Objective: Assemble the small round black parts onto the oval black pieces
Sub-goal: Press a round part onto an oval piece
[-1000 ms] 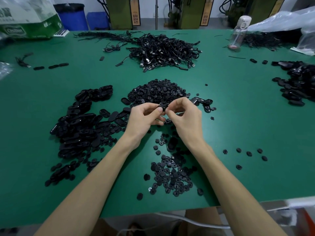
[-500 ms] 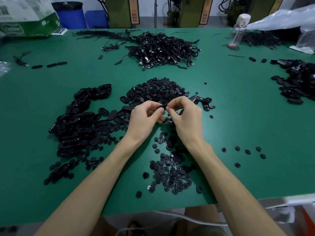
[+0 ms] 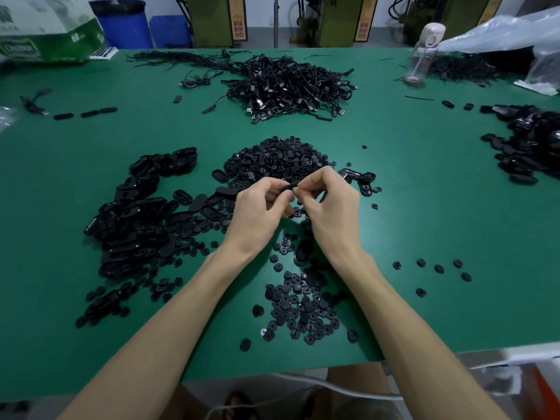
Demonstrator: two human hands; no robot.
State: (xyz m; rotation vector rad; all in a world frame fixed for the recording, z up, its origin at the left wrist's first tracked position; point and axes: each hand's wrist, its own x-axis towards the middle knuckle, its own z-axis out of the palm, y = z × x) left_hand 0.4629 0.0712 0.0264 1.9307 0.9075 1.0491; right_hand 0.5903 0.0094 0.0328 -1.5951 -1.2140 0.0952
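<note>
oval pieces (image 3: 136,213) piled left on the counter (image 3: 424,207), round parts heap (image 3: 278,159) centre, smaller scatter (image 3: 300,310) in front, one oval piece (image 3: 291,186) between left hand (image 3: 257,213) and right hand (image 3: 330,207), cables (image 3: 291,86) behind, bottle (image 3: 422,53) back right

White lettering is seen on the green carton (image 3: 45,47), possibly a brand, too blurred; characters on the orange machine signs (image 3: 238,18) can't be read.

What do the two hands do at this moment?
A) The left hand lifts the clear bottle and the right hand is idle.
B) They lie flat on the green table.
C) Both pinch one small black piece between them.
C: the left hand and the right hand meet at a small black piece, fingers curled on it, above the green table; the clear bottle stands far off.
</note>
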